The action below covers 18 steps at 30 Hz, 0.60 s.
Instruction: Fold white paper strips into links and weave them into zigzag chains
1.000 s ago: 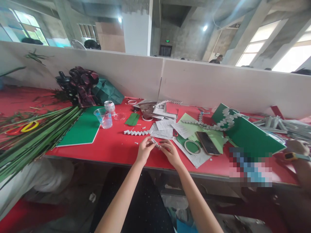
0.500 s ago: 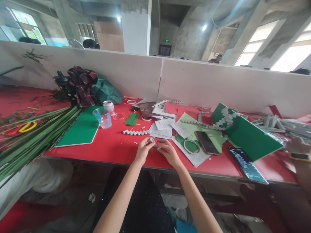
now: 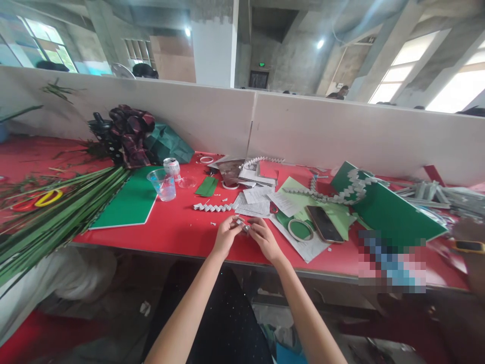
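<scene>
Near the front edge of the red table (image 3: 182, 237), my left hand (image 3: 226, 235) pinches a small folded paper piece (image 3: 240, 222). My right hand (image 3: 264, 237) is closed on a second small paper piece (image 3: 246, 228), close against the first. Whether the two pieces are joined is too small to tell. Just beyond my left hand lies a short zigzag chain of folded paper (image 3: 214, 208). Printed paper sheets (image 3: 257, 195) lie beyond my right hand, with a roll of tape (image 3: 300, 230) and a dark phone (image 3: 325, 224) to their right.
Long green leaves (image 3: 68, 212), scissors (image 3: 49, 197), a plastic cup (image 3: 163, 188) and a can (image 3: 172, 168) stand or lie left. A green board (image 3: 394, 212) leans at right, near another person's arm (image 3: 470, 263). A white partition (image 3: 322, 129) runs behind.
My hands have brought the two small paper pieces closer together. The right fingers have closed in. The whole view has shifted slightly.
</scene>
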### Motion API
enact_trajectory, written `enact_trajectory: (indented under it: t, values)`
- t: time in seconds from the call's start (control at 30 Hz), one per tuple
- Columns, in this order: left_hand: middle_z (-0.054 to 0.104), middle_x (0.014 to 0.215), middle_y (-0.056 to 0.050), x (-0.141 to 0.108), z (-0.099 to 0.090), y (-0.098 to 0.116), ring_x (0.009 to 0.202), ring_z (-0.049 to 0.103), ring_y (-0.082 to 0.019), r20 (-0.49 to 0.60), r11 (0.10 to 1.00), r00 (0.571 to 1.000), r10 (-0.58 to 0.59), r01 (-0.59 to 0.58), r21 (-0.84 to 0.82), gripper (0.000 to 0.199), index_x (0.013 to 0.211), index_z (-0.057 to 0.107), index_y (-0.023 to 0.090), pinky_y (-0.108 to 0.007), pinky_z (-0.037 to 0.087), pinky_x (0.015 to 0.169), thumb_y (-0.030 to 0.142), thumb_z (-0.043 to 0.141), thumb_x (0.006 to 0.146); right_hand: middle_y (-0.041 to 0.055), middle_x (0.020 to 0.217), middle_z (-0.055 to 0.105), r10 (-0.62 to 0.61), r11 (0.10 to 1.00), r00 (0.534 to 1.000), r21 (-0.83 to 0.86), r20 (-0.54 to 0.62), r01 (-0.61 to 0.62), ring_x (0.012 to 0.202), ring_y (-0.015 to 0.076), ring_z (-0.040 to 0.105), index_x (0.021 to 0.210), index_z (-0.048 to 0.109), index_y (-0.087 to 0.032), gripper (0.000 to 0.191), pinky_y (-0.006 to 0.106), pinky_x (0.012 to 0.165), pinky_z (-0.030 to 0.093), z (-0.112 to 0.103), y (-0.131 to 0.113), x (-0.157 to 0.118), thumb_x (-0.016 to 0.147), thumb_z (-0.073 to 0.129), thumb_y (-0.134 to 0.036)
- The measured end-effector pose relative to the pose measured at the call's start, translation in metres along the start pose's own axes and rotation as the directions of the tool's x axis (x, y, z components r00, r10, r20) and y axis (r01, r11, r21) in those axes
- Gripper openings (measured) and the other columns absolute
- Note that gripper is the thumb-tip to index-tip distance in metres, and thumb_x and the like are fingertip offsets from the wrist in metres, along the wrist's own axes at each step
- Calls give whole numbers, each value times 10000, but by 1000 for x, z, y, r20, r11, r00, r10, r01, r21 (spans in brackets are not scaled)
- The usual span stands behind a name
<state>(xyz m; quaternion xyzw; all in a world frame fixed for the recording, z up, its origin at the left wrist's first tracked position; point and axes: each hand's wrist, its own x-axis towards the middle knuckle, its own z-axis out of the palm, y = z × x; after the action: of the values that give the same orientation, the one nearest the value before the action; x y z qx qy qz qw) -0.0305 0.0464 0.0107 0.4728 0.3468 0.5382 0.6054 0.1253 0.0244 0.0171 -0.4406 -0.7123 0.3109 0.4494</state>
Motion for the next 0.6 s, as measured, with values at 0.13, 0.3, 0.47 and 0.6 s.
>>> enact_trajectory:
  t: [0.13, 0.3, 0.47, 0.6]
  values:
    - [655, 744, -11, 2, -1, -3, 723, 642, -166, -57, 1000, 998, 21, -20, 18, 274, 894, 594, 170, -294, 510, 730, 339, 705, 709, 80, 1175, 524, -39, 999, 999, -12, 16, 39, 1125, 223, 500, 757, 638, -205, 229, 343, 977, 390, -1, 1, -2, 891, 494, -322]
    - [643, 733, -7, 5, 0, -6, 703, 638, -168, -95, 998, 995, 30, -35, -47, 322, 949, 577, 170, -345, 542, 743, 342, 701, 707, 77, 1226, 512, -60, 997, 998, 47, -22, 61, 1204, 228, 462, 879, 675, -225, 237, 350, 1037, 353, -4, -6, -4, 912, 478, -353]
    - [629, 732, -6, 4, -1, -6, 704, 638, -178, -115, 997, 992, 47, -53, -52, 310, 961, 568, 177, -365, 557, 722, 345, 680, 726, 71, 1197, 520, -70, 995, 997, 65, -9, 71, 1189, 226, 479, 825, 682, -227, 199, 363, 1018, 378, -4, -6, -5, 882, 493, -246]
    - [619, 744, -6, 4, -2, -7, 743, 635, -178, -135, 997, 989, 55, -61, -45, 304, 956, 571, 177, -362, 560, 741, 344, 685, 729, 79, 1211, 507, -62, 995, 996, 80, -66, 68, 1154, 213, 508, 915, 687, -236, 315, 352, 921, 456, -1, 4, -3, 836, 404, -122]
